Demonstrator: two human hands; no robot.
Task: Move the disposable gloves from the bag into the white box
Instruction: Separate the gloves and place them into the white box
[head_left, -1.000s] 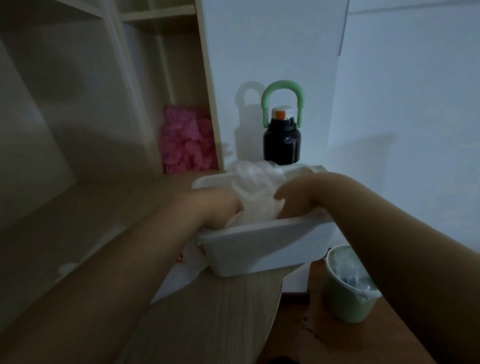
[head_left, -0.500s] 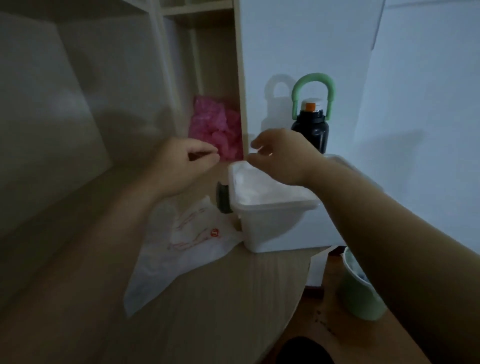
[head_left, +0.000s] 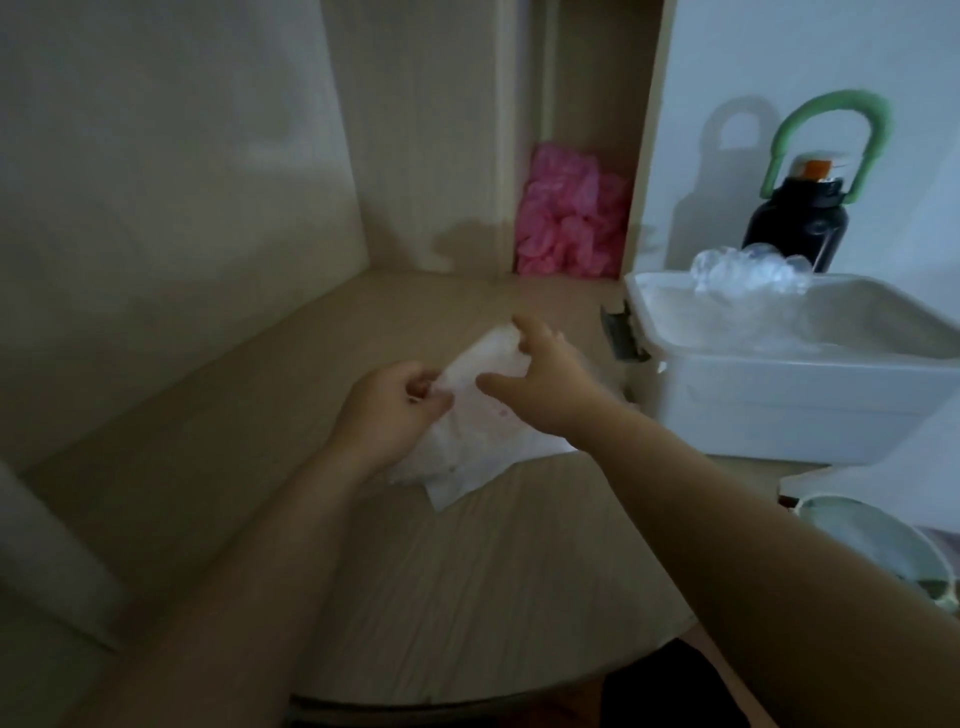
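A white plastic bag (head_left: 470, 447) with red print lies on the wooden desk (head_left: 467, 582), its mouth lifted toward the back. My left hand (head_left: 387, 415) pinches the bag's near edge at the opening. My right hand (head_left: 540, 379) hovers over the bag with fingers spread, its fingertips at the raised rim. The white box (head_left: 779, 395) stands to the right at the desk's edge, with clear crumpled disposable gloves (head_left: 748, 275) piled inside and rising above its far rim. The bag's contents are hidden.
A pink bundle (head_left: 571, 223) sits in the shelf nook at the back. A black bottle (head_left: 800, 223) with a green handle stands behind the box. A green bin (head_left: 878, 551) is on the floor at the right, below the desk's curved edge.
Both hands left the box, where they pressed gloves down, and moved left to the bag. The left hand has taken hold of the bag's edge and lifted its mouth. The view swung left.
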